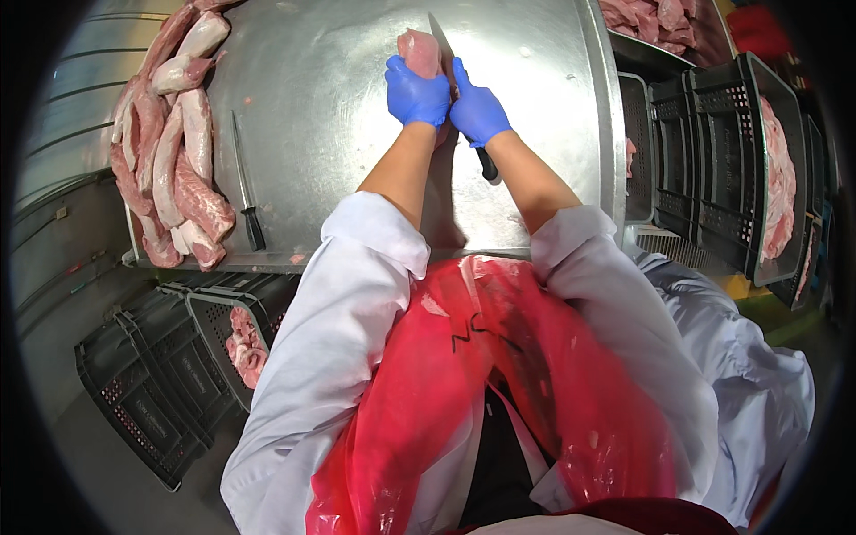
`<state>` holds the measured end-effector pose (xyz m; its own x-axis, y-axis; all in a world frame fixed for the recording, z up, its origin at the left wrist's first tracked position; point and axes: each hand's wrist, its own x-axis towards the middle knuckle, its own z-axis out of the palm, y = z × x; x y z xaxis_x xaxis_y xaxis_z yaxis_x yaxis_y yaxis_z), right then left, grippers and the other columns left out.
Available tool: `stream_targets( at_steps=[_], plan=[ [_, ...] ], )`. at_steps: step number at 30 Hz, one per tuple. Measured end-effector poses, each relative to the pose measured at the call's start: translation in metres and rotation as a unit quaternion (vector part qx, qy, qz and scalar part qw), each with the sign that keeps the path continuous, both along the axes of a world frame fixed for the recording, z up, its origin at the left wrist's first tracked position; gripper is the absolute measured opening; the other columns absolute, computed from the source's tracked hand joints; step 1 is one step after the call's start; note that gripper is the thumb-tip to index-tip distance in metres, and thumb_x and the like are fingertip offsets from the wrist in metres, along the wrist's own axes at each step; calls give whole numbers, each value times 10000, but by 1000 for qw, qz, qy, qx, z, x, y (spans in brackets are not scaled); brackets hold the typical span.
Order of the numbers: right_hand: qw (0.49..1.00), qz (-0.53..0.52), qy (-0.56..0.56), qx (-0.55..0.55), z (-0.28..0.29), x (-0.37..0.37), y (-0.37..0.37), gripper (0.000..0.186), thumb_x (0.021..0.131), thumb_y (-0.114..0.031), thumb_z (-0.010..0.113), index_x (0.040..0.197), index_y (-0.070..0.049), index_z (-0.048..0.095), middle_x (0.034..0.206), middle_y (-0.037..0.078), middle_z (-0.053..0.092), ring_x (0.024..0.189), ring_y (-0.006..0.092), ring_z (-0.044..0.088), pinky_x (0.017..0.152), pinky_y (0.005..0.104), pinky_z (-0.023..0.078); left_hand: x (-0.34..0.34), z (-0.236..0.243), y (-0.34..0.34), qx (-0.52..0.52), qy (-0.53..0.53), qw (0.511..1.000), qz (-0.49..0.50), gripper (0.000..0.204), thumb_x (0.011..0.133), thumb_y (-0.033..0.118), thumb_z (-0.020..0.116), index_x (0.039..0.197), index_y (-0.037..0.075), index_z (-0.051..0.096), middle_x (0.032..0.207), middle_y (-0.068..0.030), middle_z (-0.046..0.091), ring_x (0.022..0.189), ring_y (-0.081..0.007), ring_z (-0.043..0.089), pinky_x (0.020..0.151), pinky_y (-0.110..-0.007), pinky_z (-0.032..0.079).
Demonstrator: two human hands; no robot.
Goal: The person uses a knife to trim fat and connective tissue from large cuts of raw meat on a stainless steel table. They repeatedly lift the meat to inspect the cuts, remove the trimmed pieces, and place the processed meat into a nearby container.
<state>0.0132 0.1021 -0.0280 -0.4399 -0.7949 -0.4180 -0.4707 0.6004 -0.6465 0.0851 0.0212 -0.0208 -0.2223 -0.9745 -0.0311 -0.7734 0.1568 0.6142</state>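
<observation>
Both my hands wear blue gloves over a metal work table (330,116). A long pale-pink piece of meat (419,53) lies under my left hand (417,95), whose fingers close around it. Right beside it, my right hand (478,109) grips a knife (440,37), its blade pointing away from me along the meat's right side. The black handle end shows below my right palm. My right index finger or thumb stretches forward along the knife. The lower part of the meat is hidden by my left hand and wrist.
Several long strips of meat (169,134) are heaped at the table's left edge. A second knife (242,178) with a black handle lies beside them. Black crates with meat stand at lower left (147,383) and right (727,160). A metal tray of meat (660,49) is at far right.
</observation>
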Motion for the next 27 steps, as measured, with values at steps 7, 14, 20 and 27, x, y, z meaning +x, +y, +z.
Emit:
stream_targets(
  at_steps=[7, 14, 20, 27],
  plan=[
    [999, 4, 33, 6, -3, 24, 26, 791, 893, -83, 461, 1594, -88, 97, 973, 312, 673, 892, 437, 677, 817, 513, 535, -8, -11, -10, 5, 15, 999, 32, 669, 695, 283, 789, 1219, 19, 468, 1186, -245, 614, 1060, -398, 645, 927, -443, 516],
    [985, 74, 100, -116, -8, 67, 171, 779, 822, 19, 470, 1545, 43, 182, 851, 299, 670, 577, 390, 620, 585, 497, 520, 66, -65, -125, 276, 105, 955, -23, 852, 718, 317, 778, 1352, -98, 389, 1117, -280, 640, 1011, -372, 672, 834, -430, 567],
    [979, -114, 90, -140, -15, 16, 187, 626, 947, -106, 524, 1521, 6, 300, 669, 232, 623, 549, 403, 609, 523, 484, 486, 49, -14, -69, 152, -114, 980, -58, 1167, 637, 405, 855, 1509, -20, 206, 1354, -311, 482, 1213, -424, 562, 1021, -491, 494],
    [966, -62, 204, -146, -16, 16, 220, 611, 875, -40, 516, 1479, -70, 429, 942, 238, 599, 769, 384, 629, 681, 470, 522, 85, -23, -71, 519, 497, 694, -40, 613, 828, 133, 678, 1385, -25, 474, 1255, -164, 619, 1133, -334, 628, 1023, -453, 514]
  ],
)
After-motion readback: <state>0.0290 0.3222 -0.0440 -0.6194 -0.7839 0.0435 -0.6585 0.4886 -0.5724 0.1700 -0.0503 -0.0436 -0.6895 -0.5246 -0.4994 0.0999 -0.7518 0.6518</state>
